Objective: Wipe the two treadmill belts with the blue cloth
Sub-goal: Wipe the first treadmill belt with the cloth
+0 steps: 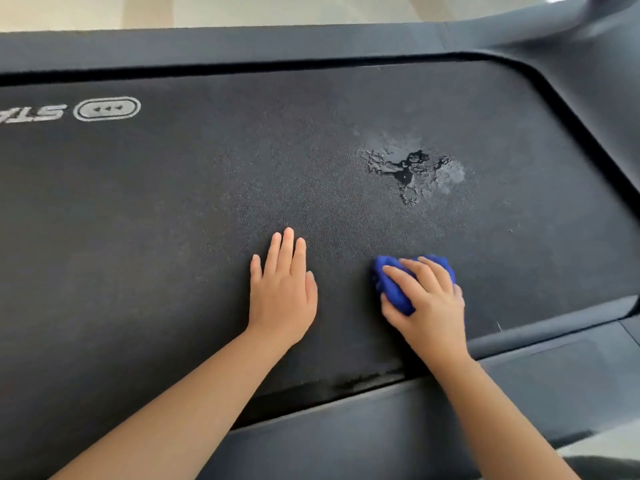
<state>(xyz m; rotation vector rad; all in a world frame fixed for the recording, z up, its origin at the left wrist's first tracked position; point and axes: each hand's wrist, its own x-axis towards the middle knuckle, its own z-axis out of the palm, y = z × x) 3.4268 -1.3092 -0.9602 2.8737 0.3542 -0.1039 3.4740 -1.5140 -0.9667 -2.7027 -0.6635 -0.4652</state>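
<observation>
Surface: dark, textured treadmill belt (173,237) fills nearly the whole frame, running from the left edge to the right.
Frame: smooth dark side rails (242,43) border the belt along the top of the picture and again at the lower right, where a second rail section slants down toward the bottom edge.
Background: pale floor (104,10) shows in a thin strip along the very top.
Marking: white oval logo (106,108) with small arrows sits at the upper left of the frame, beside white lettering cut off by the left edge.
Wet patch: glistening puddle of droplets (414,168) lies on the belt right of centre, above the right hand and well apart from it.
Left hand (282,289): lies flat on the belt at centre frame, palm down, fingers straight and close together, holding nothing.
Right hand (427,299): lower right of centre, fingers curled over the bunched cloth, pressing it onto the belt.
Blue cloth (391,289): crumpled into a wad under the right hand, showing at the left of the fingers and past the fingertips, resting on the belt just beside the left hand.
Forearms: both bare, reaching in from the bottom edge.
</observation>
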